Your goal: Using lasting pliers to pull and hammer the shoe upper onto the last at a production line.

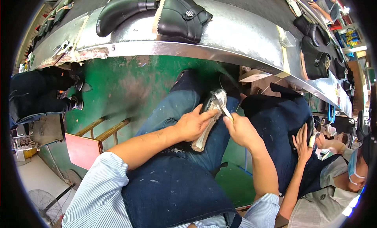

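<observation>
A green floor (114, 78) is spreading beneath a long, metal-edged worktop (243, 35) in this crowded workroom, and somebody in a dark apron (176, 188) is sitting before it, working at lap height. The shoe (201, 139) is lying over the thighs, apart from the worktop, its pale underside facing up. The left hand (192, 124) is holding it down, its fingers (209, 115) spreading slightly and curving over the side. The right hand (243, 130) is gripping a slim metal tool (224, 107) by its pale handle, the fingers closing snugly around it. Its metal end is hanging over the upper part of the underside; whether it is touching, I'm not able to tell.

To my eye, good work here is depending on a steady shoe: the person should be bracing it firmly against the leg, making short, controlled strokes, and setting the left fingertips farther back, since they are lying very near the metal.

Up on the worktop, two black boots (181, 18) are resting side by side, one showing a tan zigzag edge, while a clear cup (288, 39) is standing farther right. A pink-topped stool (83, 151) and a fan (45, 202) are occupying the left side, and a masked co-worker (326, 188) is sitting close on the right, hands busying themselves separately
</observation>
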{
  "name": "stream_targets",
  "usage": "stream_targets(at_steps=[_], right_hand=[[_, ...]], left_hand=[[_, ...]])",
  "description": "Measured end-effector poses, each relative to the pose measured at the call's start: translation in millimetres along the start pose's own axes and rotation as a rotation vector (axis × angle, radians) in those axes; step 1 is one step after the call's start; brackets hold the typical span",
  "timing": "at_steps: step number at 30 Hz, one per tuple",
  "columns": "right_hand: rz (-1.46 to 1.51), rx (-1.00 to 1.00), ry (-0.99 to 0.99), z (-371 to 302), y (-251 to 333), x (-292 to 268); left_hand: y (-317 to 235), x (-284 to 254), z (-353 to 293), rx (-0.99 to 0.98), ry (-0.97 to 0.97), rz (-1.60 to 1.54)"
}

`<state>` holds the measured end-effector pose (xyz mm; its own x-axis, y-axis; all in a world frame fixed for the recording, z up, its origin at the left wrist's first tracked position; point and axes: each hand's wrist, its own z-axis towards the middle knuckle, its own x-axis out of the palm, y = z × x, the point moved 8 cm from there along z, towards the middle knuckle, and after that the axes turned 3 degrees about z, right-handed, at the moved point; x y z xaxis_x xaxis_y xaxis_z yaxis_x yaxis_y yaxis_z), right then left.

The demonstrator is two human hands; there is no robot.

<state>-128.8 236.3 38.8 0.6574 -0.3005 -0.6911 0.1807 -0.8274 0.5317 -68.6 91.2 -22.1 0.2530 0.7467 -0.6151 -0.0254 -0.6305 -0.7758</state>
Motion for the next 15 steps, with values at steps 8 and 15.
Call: stream_targets(at_steps=[8, 15], right_hand=[[0.387, 0.108, 0.002, -6, -11, 7], [-0.012, -0.041, -0.078, -26, -6, 38]], left_hand=[[-3, -2, -3, 0.028, -0.191, -0.085], [15, 10, 1, -0.226, -0.038, -0.214]])
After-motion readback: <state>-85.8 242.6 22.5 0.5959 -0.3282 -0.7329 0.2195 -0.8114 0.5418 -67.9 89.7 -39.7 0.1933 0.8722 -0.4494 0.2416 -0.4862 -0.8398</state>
